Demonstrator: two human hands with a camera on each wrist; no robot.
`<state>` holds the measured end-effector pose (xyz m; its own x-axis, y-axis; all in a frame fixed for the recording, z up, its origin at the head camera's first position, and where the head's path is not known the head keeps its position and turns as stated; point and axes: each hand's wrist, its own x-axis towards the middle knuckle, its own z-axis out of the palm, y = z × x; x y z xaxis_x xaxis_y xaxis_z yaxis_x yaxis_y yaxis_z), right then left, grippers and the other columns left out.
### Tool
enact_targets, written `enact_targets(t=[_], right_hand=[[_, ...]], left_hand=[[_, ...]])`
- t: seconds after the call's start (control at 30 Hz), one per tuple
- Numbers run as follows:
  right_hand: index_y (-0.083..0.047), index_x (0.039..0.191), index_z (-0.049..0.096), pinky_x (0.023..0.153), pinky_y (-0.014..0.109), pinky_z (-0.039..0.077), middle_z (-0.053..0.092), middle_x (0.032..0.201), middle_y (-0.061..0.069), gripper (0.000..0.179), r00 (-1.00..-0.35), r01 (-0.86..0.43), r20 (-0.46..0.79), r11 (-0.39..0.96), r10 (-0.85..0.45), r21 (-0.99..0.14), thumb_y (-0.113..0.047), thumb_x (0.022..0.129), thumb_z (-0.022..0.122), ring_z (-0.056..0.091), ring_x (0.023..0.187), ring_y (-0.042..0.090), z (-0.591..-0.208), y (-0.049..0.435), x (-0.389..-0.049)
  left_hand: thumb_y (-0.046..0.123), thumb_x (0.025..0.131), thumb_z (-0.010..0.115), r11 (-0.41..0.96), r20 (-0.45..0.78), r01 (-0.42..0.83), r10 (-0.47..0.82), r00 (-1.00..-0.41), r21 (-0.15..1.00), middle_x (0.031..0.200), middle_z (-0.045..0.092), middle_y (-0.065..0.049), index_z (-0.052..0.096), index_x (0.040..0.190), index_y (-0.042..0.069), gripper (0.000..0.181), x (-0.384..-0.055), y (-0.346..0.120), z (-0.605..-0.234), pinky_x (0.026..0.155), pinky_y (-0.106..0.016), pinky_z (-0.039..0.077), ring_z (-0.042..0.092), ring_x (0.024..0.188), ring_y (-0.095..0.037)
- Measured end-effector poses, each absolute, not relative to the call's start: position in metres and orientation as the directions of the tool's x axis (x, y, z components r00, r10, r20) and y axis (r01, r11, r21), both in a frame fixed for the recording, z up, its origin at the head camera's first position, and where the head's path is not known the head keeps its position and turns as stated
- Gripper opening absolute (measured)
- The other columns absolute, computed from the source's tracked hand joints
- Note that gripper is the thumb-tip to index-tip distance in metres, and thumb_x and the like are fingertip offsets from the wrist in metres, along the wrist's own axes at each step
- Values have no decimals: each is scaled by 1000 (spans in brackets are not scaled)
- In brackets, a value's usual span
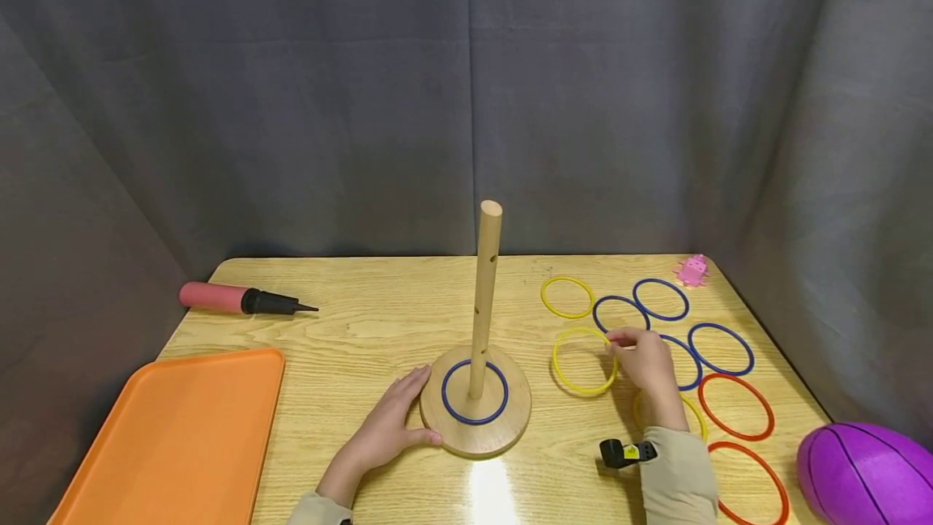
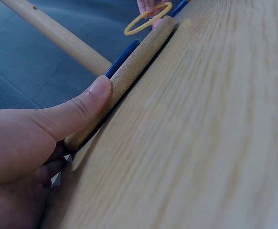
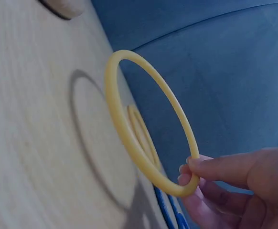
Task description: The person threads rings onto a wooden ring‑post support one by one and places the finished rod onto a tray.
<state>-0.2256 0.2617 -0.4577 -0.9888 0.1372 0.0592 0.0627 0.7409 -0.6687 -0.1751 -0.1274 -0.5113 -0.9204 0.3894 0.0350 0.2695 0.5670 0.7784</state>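
Note:
A wooden ring-toss stand has a round base (image 1: 477, 441) and an upright peg (image 1: 486, 290). One blue ring (image 1: 475, 422) lies flat on the base, around the peg. My left hand (image 1: 389, 428) holds the base's left edge; in the left wrist view its thumb (image 2: 96, 93) presses on the rim, the fingers partly hidden behind. To the right of the stand, my right hand (image 1: 649, 359) pinches a yellow ring (image 3: 114, 100) between thumb and fingertips. That ring is tilted and raised off the table, its shadow falling on the wood.
Several more rings lie at the right: yellow (image 1: 567, 317), blue (image 1: 661, 279) and red (image 1: 736, 437). A purple ball (image 1: 860, 468) and a pink toy (image 1: 691, 270) are along the right side. At the left are an orange tray (image 1: 182, 428) and a red-and-black hand pump (image 1: 215, 296).

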Motion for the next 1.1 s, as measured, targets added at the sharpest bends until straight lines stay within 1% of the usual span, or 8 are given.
enact_targets(t=[0.17, 0.27, 0.4, 0.5, 0.57, 0.77, 0.87, 1.1], right_hand=[[4, 111, 68, 65, 25, 59, 69, 103, 23, 22, -989, 68, 34, 646, 144, -761, -7, 93, 62, 65, 82, 15, -446, 259, -222], [6, 118, 64, 71, 26, 61, 68, 106, 22, 27, -989, 66, 24, 571, 149, -818, -9, 95, 61, 66, 84, 11, -437, 257, -220], [4, 126, 60, 77, 23, 60, 69, 99, 4, 35, -987, 72, -5, 425, 158, -903, -14, 96, 61, 65, 85, 0, -426, 256, -219], [2, 125, 60, 77, 20, 59, 67, 90, -14, 35, -989, 58, -16, 284, 149, -957, -16, 95, 62, 66, 86, -1, -421, 253, -219], [2, 123, 61, 76, 20, 59, 66, 89, -18, 34, -990, 39, -9, 211, 142, -977, -17, 94, 64, 66, 85, -2, -416, 250, -219], [-17, 103, 69, 71, 17, 59, 69, 90, -16, 11, -990, -41, 43, 19, 134, -999, -16, 92, 66, 66, 85, -1, -389, 237, -221], [-23, 96, 70, 70, 16, 58, 71, 90, -13, 11, -990, -93, 84, -78, 115, -993, -13, 92, 66, 66, 84, 1, -373, 229, -219], [-15, 99, 71, 65, 18, 58, 73, 91, -5, 16, -970, -239, 243, -307, 27, -921, -3, 92, 62, 67, 83, 6, -339, 214, -213]], left_hand=[[42, 71, 79, 570, 33, 271, 392, -919, 775, 158, 28, -18, 28, 152, 5, 103, -175, -127, -511, 120, -61, 13, 19, 148, -40], [42, 71, 79, 573, 35, 275, 393, -919, 772, 158, 28, -17, 28, 152, 5, 103, -175, -127, -511, 120, -61, 13, 19, 148, -40], [42, 71, 80, 574, 38, 277, 393, -919, 771, 158, 28, -17, 29, 152, 4, 103, -176, -127, -511, 120, -61, 14, 19, 148, -40], [42, 71, 80, 574, 37, 274, 390, -920, 772, 158, 28, -18, 28, 152, 5, 103, -176, -126, -512, 119, -62, 15, 19, 148, -41], [42, 71, 80, 576, 38, 276, 390, -920, 770, 158, 28, -18, 28, 152, 5, 103, -176, -125, -512, 119, -62, 15, 19, 148, -41], [42, 71, 80, 580, 41, 280, 389, -920, 765, 158, 29, -18, 28, 152, 5, 103, -176, -125, -512, 119, -62, 17, 20, 148, -41], [42, 71, 80, 581, 40, 277, 387, -921, 765, 158, 29, -17, 28, 152, 5, 103, -176, -125, -512, 119, -62, 16, 20, 148, -41], [42, 71, 80, 589, 50, 290, 389, -920, 754, 158, 30, -17, 29, 152, 5, 103, -176, -127, -512, 120, -60, 16, 22, 148, -39]])
